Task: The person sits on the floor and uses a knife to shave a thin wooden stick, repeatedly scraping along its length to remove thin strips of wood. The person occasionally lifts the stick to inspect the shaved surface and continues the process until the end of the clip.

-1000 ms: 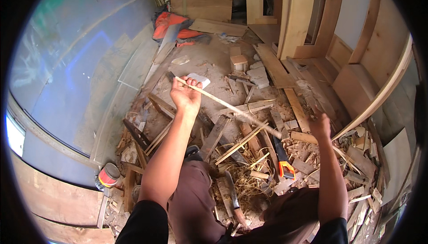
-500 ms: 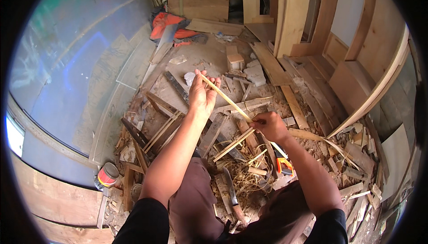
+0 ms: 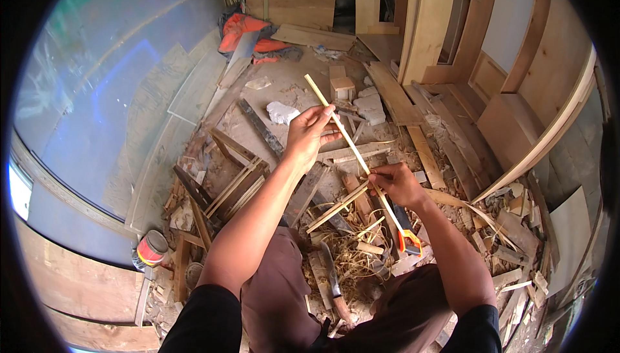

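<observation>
A long, thin, pale wooden stick [image 3: 352,146] slants between my hands from upper left to lower right. My left hand [image 3: 311,135] pinches its upper part between thumb and fingers, and the tip sticks out beyond. Lower down, my right hand [image 3: 397,184] grips the same stick with closed fingertips. Its lower end reaches the orange handle of a saw [image 3: 411,243]. Just below my right hand lie two more thin sticks [image 3: 337,208]; whether the hand touches them I cannot tell. A knife [image 3: 332,274] with a wooden handle rests between my legs, beside curly shavings [image 3: 365,256].
Scrap boards and offcuts litter the floor around me. A red-banded can [image 3: 152,250] stands at left, near a blue-grey panel [image 3: 97,114]. A white lump [image 3: 282,113] and orange cloth [image 3: 242,33] lie farther off. Wooden frames [image 3: 478,50] rise at right.
My left hand has moved right along the stick, whose upper end now projects past it. The stick slants more steeply, and its lower end now extends below my right hand. The white lump is more exposed.
</observation>
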Tool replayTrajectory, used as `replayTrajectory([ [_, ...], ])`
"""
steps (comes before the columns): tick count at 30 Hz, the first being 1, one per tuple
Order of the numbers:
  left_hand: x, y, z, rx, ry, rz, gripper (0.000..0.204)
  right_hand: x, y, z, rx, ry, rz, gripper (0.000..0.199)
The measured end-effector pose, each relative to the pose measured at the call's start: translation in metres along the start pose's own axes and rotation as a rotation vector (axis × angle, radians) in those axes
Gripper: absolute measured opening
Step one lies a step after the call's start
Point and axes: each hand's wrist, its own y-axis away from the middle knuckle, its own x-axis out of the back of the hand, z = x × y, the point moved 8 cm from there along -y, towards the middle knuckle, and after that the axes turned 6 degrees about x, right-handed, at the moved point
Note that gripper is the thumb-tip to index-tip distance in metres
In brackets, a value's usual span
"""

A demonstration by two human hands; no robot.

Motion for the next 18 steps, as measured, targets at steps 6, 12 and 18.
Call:
replayTrajectory([
  [6,0.002,-0.003,-0.001,-0.013,0.037,0.021,0.020,-0.008,-0.002,0.010,0.024,-0.126,-0.008,0.027],
  [12,0.006,-0.004,0.001,-0.034,-0.006,-0.004,0.018,-0.015,0.000,-0.008,-0.004,-0.192,-0.055,0.027],
  [18,0.002,-0.004,0.000,-0.034,-0.052,0.008,0.024,-0.014,-0.002,-0.013,-0.022,-0.108,-0.051,0.026],
])
